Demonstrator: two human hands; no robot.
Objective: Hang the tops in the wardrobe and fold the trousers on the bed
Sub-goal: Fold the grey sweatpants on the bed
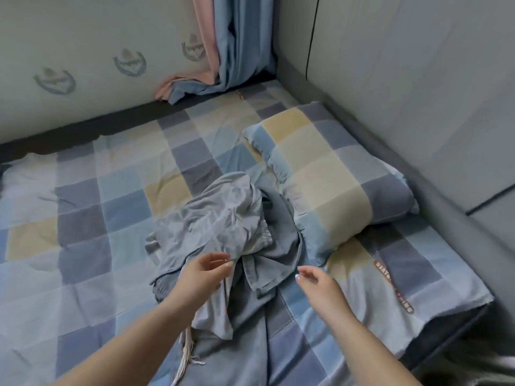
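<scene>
Lower centre of the frame: left hand (204, 270) fingers relaxed and spread, holding nothing, tips just touching the crumpled grey garment (214, 218), heaped up and left of them. Beside it, denim trousers (278, 246), long axis running toward the bottom edge. Further right, right hand (316, 280) loosely released, just beside the denim. Pillow (331, 174) upper right. No containers visible

Clothes pile (223, 238) mid-bed. Left of pile: bare checked sheet (83, 213), wide open approach. Right of pile: pillow (328, 174) touching it, w/ grey headboard (418, 79) just behind, so tight. Beyond pile: free sheet, then wall & curtain (231, 51) draped onto bed.
</scene>
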